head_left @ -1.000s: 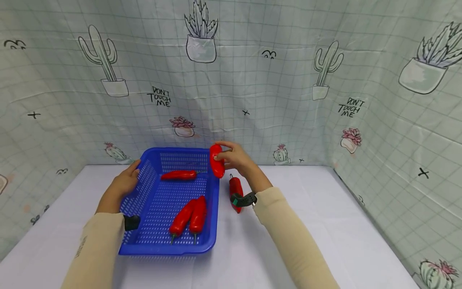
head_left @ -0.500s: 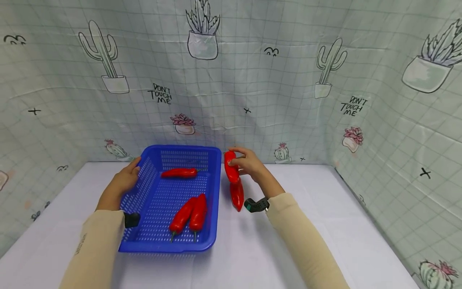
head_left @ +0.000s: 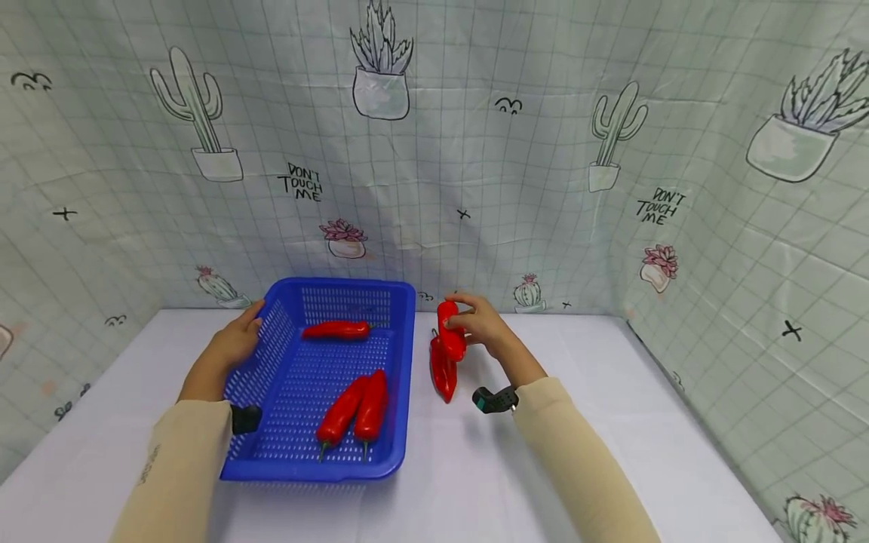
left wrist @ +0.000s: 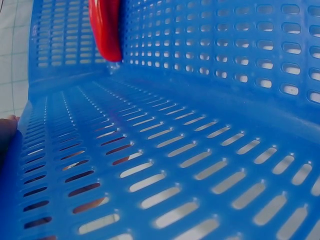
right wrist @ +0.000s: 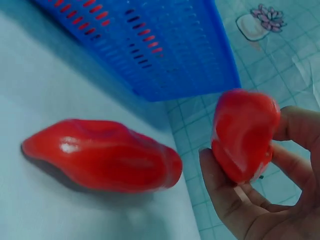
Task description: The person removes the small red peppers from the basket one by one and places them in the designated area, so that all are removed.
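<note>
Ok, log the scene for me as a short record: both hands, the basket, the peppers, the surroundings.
Left hand: at the left side of the blue basket; exact grip unclear
Right hand: holds one red pepper between thumb and fingers, right of the basket
Basket contents: three red peppers: a far pepper lying crosswise, two near peppers side by side, stems toward the wearer
Loose pepper: red, lying on the white table, right of the basket
Backdrop: gridded cloth with cactus drawings
</note>
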The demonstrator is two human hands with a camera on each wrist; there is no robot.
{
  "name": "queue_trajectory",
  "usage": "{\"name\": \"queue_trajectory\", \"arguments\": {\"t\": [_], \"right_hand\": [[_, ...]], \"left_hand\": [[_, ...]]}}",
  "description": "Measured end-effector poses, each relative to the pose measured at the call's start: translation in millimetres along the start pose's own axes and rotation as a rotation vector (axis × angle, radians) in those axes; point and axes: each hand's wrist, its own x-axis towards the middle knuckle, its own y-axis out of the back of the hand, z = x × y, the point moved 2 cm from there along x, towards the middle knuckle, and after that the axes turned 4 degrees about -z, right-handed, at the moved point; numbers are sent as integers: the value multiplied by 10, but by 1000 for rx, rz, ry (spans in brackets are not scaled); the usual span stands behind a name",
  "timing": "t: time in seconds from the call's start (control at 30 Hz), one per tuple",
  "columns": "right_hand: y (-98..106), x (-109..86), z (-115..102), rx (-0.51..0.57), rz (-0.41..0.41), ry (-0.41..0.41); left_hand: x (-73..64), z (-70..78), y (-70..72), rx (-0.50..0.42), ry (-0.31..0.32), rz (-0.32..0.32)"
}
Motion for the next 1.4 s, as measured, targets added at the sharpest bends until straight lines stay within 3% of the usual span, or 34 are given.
{"name": "queue_trajectory", "arguments": {"t": [0.73,1.03,1.4], "right_hand": [[185,2,361,-103,109,-96],[178,7,461,-97,49,-83],[153,-5,518,-155,64,-126]], "left_hand": [[3,15,-13,-40,16,-22],[4,5,-27,-8,-8,-11],[46,-7,-19,-11,22,-31]]}}
